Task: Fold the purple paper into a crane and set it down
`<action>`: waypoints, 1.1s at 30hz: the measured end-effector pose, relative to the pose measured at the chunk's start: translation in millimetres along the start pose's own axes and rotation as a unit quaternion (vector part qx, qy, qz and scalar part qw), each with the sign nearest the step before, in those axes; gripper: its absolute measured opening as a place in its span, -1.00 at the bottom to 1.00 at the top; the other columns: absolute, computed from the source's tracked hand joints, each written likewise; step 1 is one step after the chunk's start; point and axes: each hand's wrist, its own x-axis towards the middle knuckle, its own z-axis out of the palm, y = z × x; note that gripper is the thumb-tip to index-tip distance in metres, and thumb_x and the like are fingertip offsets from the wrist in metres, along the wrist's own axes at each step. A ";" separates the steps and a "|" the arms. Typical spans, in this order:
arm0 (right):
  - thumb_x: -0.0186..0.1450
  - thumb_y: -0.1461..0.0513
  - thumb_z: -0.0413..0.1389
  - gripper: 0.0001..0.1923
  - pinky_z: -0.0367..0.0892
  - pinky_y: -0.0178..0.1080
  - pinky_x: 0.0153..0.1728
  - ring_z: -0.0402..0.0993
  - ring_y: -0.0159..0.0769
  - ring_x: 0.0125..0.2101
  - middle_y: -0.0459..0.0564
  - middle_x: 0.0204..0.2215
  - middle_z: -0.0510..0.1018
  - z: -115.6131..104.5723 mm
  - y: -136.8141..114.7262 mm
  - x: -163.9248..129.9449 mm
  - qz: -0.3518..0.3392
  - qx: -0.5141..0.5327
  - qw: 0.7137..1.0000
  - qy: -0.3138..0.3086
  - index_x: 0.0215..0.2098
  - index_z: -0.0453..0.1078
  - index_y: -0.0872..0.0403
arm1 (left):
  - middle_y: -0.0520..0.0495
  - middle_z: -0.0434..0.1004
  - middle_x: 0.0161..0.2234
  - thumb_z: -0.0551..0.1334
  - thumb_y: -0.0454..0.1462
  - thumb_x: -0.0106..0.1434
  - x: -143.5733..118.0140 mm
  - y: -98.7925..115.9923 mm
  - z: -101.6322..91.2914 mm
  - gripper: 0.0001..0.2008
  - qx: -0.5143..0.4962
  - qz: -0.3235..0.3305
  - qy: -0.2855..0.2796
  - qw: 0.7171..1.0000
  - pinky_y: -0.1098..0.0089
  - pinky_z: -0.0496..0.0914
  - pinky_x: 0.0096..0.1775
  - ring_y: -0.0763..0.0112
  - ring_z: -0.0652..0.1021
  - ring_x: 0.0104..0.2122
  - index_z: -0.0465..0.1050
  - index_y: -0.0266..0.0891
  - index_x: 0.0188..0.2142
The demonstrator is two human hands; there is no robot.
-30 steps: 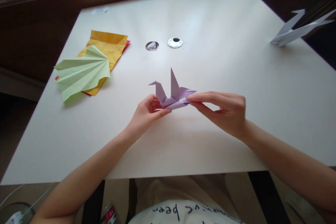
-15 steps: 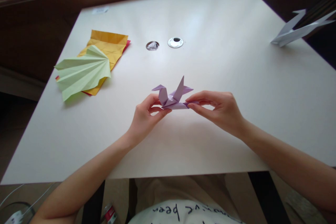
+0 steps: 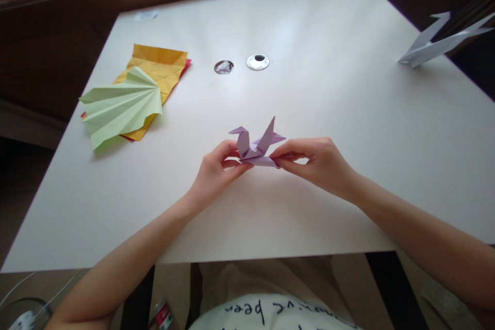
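A small purple paper crane (image 3: 256, 144) is held just above the white table (image 3: 309, 87), near its front middle. My left hand (image 3: 215, 171) pinches the crane's left side below the bent neck. On the other side, my right hand (image 3: 317, 164) grips its right end between thumb and fingers. The crane's neck and one pointed wing stick up between the two hands.
At the left lie a pale green pleated paper fan (image 3: 119, 105) on yellow (image 3: 160, 67) and red sheets. Two round metal-rimmed holes (image 3: 257, 62) sit in the table's middle. A white paper crane (image 3: 436, 44) rests at the far right edge. Dark floor surrounds the table.
The upright wing has tilted down to the right and the crane has dropped a little lower. My right hand has slid left, closer to the crane's body.
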 end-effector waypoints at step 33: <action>0.26 0.34 0.05 -0.83 0.47 -0.42 -0.38 0.55 -0.43 -0.39 -0.11 -0.37 0.61 -7.0 0.2 -7.6 -0.270 -0.138 0.950 0.069 -0.31 0.45 -0.03 | 0.02 0.43 -0.42 0.24 -0.06 0.12 5.1 4.2 -1.5 -0.71 -0.091 -0.170 -0.067 0.979 0.45 0.41 -0.33 0.47 0.47 -0.40 0.40 -0.27 -0.39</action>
